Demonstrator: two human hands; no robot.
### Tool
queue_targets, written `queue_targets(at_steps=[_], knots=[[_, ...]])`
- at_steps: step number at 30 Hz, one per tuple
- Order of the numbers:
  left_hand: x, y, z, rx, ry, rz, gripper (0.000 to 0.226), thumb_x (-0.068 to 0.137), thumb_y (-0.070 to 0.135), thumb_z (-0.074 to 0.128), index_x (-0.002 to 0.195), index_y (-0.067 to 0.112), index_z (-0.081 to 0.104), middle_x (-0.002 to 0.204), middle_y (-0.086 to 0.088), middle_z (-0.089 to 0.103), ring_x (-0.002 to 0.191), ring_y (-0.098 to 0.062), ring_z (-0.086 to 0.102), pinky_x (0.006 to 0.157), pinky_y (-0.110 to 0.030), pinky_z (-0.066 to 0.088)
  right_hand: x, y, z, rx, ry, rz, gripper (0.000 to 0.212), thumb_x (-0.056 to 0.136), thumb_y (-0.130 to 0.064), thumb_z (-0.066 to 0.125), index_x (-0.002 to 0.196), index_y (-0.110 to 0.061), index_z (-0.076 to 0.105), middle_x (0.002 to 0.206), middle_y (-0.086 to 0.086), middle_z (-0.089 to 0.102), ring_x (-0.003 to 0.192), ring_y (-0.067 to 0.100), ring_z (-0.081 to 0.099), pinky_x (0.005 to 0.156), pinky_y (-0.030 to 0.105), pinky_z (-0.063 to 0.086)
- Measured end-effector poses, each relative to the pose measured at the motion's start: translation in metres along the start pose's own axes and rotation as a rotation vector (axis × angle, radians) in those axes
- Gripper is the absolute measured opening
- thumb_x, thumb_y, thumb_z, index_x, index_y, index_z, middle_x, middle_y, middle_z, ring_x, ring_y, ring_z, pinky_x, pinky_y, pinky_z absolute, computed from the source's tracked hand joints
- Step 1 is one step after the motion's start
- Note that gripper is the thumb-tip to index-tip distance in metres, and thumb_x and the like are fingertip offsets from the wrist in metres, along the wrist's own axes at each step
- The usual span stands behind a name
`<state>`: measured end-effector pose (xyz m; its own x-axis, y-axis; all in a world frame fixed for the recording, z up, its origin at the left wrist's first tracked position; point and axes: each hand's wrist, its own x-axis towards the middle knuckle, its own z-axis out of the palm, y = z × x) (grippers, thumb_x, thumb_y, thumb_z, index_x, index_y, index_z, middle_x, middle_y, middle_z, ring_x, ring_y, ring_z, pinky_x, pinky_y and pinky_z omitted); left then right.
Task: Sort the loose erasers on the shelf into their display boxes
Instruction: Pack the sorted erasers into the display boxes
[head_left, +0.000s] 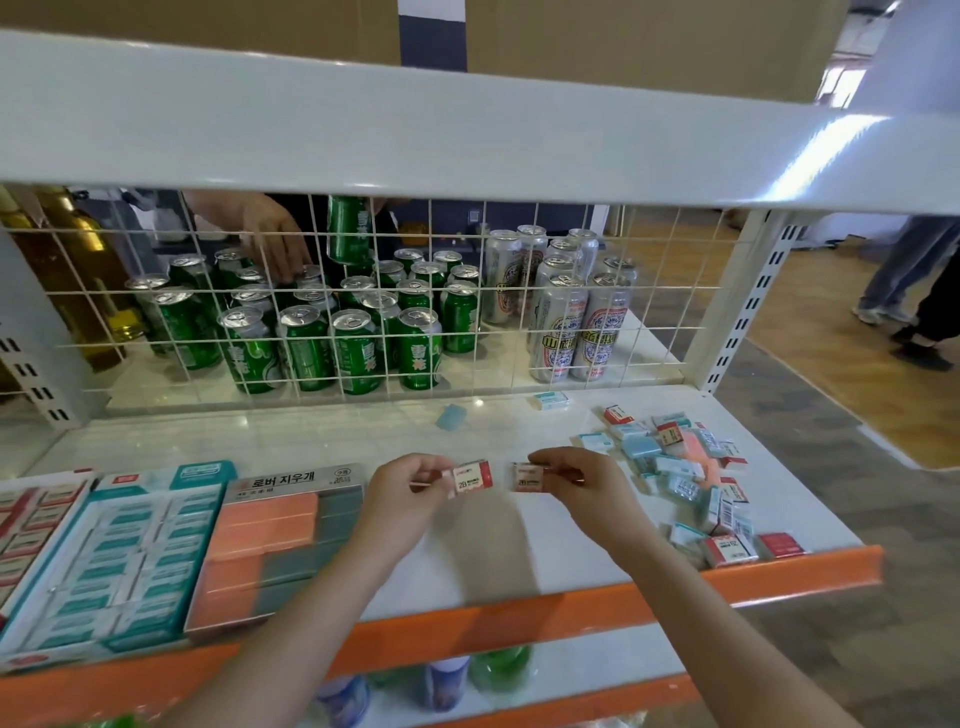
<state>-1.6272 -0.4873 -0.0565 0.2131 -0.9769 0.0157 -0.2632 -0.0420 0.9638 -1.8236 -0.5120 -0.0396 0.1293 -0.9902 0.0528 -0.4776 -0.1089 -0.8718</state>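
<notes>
We pinched one red-sleeved 2B eraser (471, 478) in the fingertips of our left hand (410, 493), the eraser jutting right past the fingers, just left of frame centre. Our right hand (582, 486) pinched a second, paler 2B eraser (529, 477) that stuck out to the left of its fingers, so the two erasers faced each other, close but apart, above the white shelf (322, 441). At the right of the frame lay the heap of loose erasers (685, 478), teal and red sleeves mixed. Two strays, a bare blue eraser (452, 417) and a teal-sleeved eraser (550, 400), lay farther up near the wire grid (524, 317). At lower left stood three display boxes: red (31, 525), teal (124, 551), and orange-and-grey (275, 545).
</notes>
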Motion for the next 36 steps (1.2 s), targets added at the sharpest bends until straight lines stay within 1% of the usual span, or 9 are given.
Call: queue_targets(at_steps=[5, 10, 14, 17, 22, 26, 29, 32, 36], knots=[[-0.012, 0.000, -0.020, 0.065, -0.089, 0.032, 0.023, 0.085, 0.000, 0.061, 0.083, 0.023, 0.066, 0.078, 0.004, 0.063, 0.073, -0.005, 0.057, 0.063, -0.006, 0.043, -0.013, -0.011, 0.011, 0.075, -0.038, 0.015, 0.028, 0.086, 0.006, 0.051, 0.105, -0.007, 0.068, 0.092, 0.000, 0.066, 0.082, 0.007, 0.062, 0.067, 0.003, 0.045], [-0.019, -0.007, -0.033, 0.099, -0.098, 0.024, 0.032, 0.084, 0.002, 0.063, 0.077, 0.034, 0.062, 0.080, 0.005, 0.064, 0.078, -0.011, 0.060, 0.079, -0.026, 0.048, -0.023, -0.016, 0.027, 0.123, -0.033, 0.046, 0.026, 0.086, 0.006, 0.051, 0.102, -0.005, 0.068, 0.090, 0.004, 0.067, 0.078, 0.008, 0.062, 0.064, 0.002, 0.044], [-0.024, -0.010, -0.045, 0.080, -0.099, 0.016, 0.029, 0.085, 0.003, 0.062, 0.080, 0.032, 0.064, 0.085, 0.002, 0.064, 0.081, -0.014, 0.060, 0.079, -0.023, 0.047, -0.027, -0.021, 0.037, 0.121, -0.048, 0.040, 0.025, 0.086, 0.006, 0.051, 0.102, -0.004, 0.068, 0.089, 0.005, 0.067, 0.074, 0.001, 0.060, 0.063, 0.001, 0.043], [-0.026, -0.010, -0.057, 0.100, -0.095, 0.026, 0.025, 0.086, 0.004, 0.062, 0.084, 0.029, 0.064, 0.089, 0.004, 0.065, 0.086, -0.010, 0.060, 0.080, -0.019, 0.047, -0.028, -0.027, 0.047, 0.108, -0.052, 0.025, 0.025, 0.086, 0.006, 0.052, 0.101, -0.005, 0.069, 0.091, 0.005, 0.067, 0.076, 0.004, 0.060, 0.064, 0.002, 0.044], [-0.030, -0.011, -0.082, 0.152, -0.064, 0.035, 0.022, 0.087, 0.007, 0.060, 0.090, 0.029, 0.063, 0.092, 0.015, 0.061, 0.090, -0.004, 0.058, 0.079, -0.016, 0.046, -0.026, -0.042, 0.068, 0.114, -0.077, 0.010, 0.026, 0.085, 0.007, 0.052, 0.101, -0.005, 0.069, 0.089, 0.003, 0.066, 0.077, 0.004, 0.061, 0.065, 0.003, 0.045], [-0.033, -0.017, -0.106, 0.225, -0.020, 0.042, 0.022, 0.088, 0.009, 0.059, 0.103, 0.024, 0.064, 0.099, 0.012, 0.060, 0.092, -0.002, 0.056, 0.073, -0.010, 0.043, -0.024, -0.054, 0.089, 0.119, -0.109, -0.006, 0.025, 0.086, 0.006, 0.052, 0.101, -0.007, 0.069, 0.091, 0.002, 0.066, 0.078, 0.002, 0.061, 0.067, 0.002, 0.045], [-0.037, -0.023, -0.125, 0.241, 0.022, 0.041, 0.024, 0.087, 0.008, 0.060, 0.095, 0.030, 0.063, 0.101, 0.009, 0.062, 0.093, -0.005, 0.059, 0.082, -0.016, 0.048, -0.023, -0.064, 0.107, 0.125, -0.139, -0.008, 0.026, 0.086, 0.006, 0.052, 0.101, -0.007, 0.069, 0.091, 0.002, 0.066, 0.080, 0.003, 0.061, 0.066, 0.003, 0.046], [-0.042, -0.028, -0.145, 0.277, 0.053, 0.052, 0.026, 0.088, 0.007, 0.059, 0.089, 0.033, 0.059, 0.104, 0.010, 0.060, 0.097, -0.007, 0.058, 0.079, -0.012, 0.044, -0.023, -0.075, 0.126, 0.126, -0.172, -0.019, 0.025, 0.086, 0.005, 0.052, 0.098, -0.009, 0.069, 0.089, 0.000, 0.066, 0.080, 0.008, 0.061, 0.067, 0.008, 0.046], [-0.049, -0.035, -0.171, 0.293, 0.132, 0.029, 0.030, 0.088, 0.007, 0.059, 0.085, 0.037, 0.056, 0.108, 0.009, 0.061, 0.099, -0.007, 0.057, 0.083, -0.015, 0.041, -0.022, -0.089, 0.149, 0.130, -0.211, -0.041, 0.025, 0.086, 0.006, 0.052, 0.095, -0.010, 0.069, 0.084, -0.006, 0.064, 0.078, 0.005, 0.059, 0.071, 0.012, 0.045]])
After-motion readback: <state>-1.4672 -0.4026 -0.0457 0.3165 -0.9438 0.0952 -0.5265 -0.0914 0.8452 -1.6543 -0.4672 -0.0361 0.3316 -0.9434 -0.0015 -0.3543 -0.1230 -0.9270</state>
